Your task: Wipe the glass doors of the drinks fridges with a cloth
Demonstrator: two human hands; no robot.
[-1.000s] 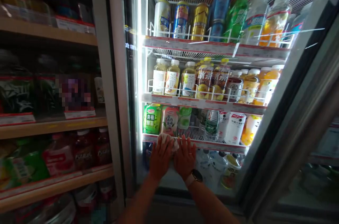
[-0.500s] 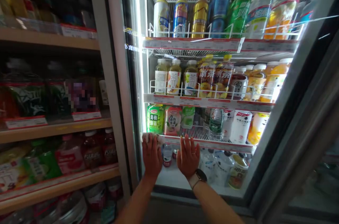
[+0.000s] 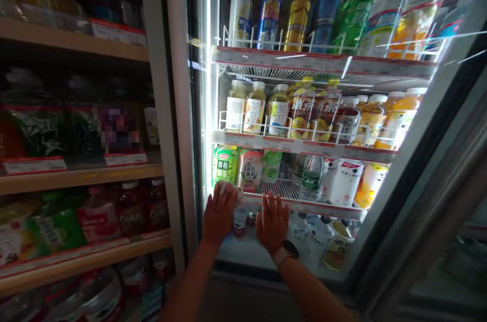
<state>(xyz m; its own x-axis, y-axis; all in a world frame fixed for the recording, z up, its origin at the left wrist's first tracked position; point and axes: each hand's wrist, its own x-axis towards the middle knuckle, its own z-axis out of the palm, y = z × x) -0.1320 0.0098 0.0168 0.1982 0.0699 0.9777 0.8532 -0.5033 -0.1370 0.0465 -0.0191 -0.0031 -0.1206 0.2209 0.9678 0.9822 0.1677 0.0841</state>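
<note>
The left hand (image 3: 219, 213) lies flat, fingers extended and close together over one crumpled whitish cloth (image 3: 237, 194); the right hand (image 3: 273, 223) is open, empty, fingers slightly spread. Just beyond the left fingers stand two printed drink packs, one green (image 3: 224, 164), one pink (image 3: 250, 170).

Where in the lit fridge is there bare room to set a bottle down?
Behind what seems to be glass, the wire shelf has a gap between the pale green drink and the green-labelled water bottle. Below, the fridge floor is bare before the small bottle. The can shelf and tea shelf are crowded.
</note>
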